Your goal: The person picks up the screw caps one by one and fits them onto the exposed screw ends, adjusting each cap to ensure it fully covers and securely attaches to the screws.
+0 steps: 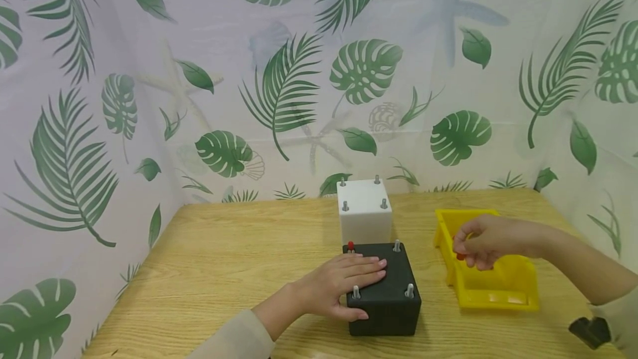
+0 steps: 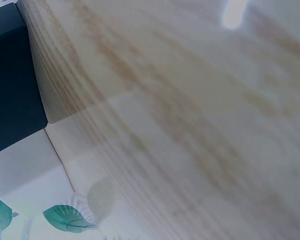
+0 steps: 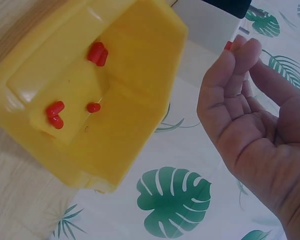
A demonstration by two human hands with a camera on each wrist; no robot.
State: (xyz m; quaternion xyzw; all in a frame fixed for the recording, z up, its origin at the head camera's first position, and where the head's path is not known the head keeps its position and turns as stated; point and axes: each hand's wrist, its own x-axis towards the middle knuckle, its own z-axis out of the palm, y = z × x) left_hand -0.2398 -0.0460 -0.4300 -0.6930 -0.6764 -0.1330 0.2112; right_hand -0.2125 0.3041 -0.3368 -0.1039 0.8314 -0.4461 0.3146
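The left hand (image 1: 340, 284) lies flat on a black box (image 1: 386, 309); the right hand (image 1: 485, 241) pinches a red cap (image 1: 461, 257); only the right wrist view shows loose caps (image 3: 93, 107) inside the yellow bin (image 3: 140, 65).

On tabletop (image 1: 239, 270), near middle: front box (image 1: 386, 317), posts (image 1: 410, 291) at top corners, cap (image 1: 351, 246) on far-left one. On its top, left hand (image 1: 341, 284). Behind front box: rear box (image 1: 366, 229), rear posts (image 1: 384, 204) at corners. Right of both: bin (image 1: 518, 278), loose caps (image 3: 96, 53) inside. Above bin: right hand (image 1: 490, 241), second cap (image 1: 461, 257) pinched. Behind tabletop and along both sides: backdrop (image 1: 309, 101).
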